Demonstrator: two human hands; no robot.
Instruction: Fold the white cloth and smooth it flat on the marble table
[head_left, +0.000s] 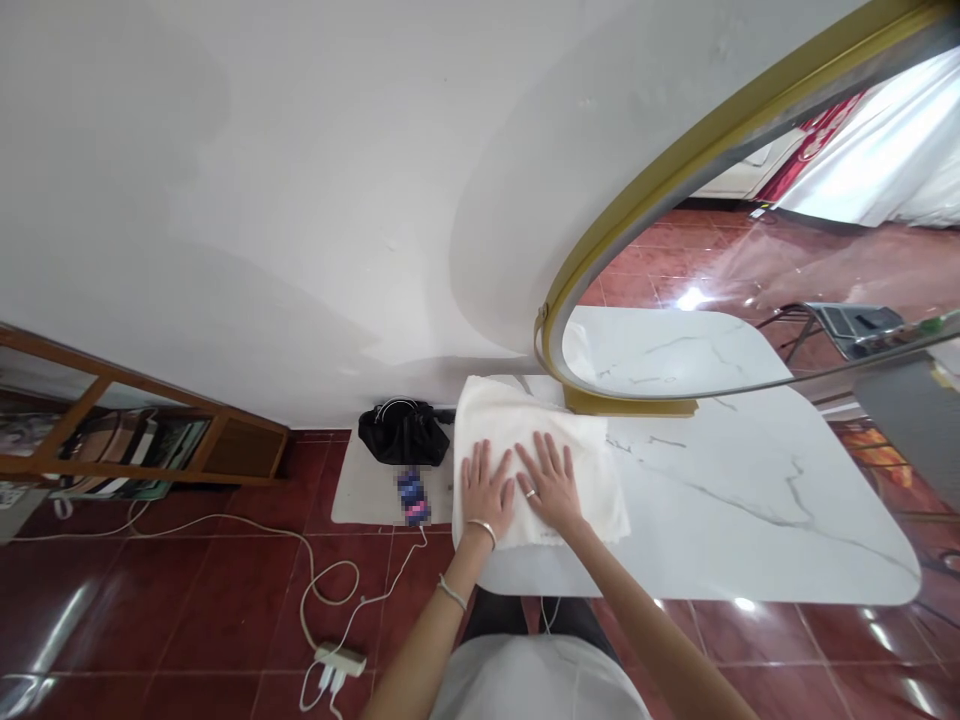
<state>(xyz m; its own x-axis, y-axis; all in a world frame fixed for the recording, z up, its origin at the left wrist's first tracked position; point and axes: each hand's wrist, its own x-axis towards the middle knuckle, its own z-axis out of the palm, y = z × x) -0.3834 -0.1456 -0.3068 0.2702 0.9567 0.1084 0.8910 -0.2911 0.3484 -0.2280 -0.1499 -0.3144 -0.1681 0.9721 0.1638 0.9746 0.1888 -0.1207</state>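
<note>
A white towel point(540, 425) lies spread over the left end of a white marble-patterned table point(720, 500). Flat on the towel rests my left hand point(487, 490), its fingers stretched and slightly apart. Close beside it my right hand point(551, 485), wearing a ring, also presses on the cloth with spread fingers. Neither hand grips anything. One corner of the towel reaches towards the wall, and its right edge lies a little past my right hand. What is under the cloth is hidden.
A gold-framed mirror point(600, 240) stands at the table's back. Left of the table, a black bag point(405, 432) and a phone on a charging cable point(412, 497) rest on a pale low surface. A power strip point(340, 660) lies on the red-tiled floor. A wooden shelf point(247, 445) stands at far left.
</note>
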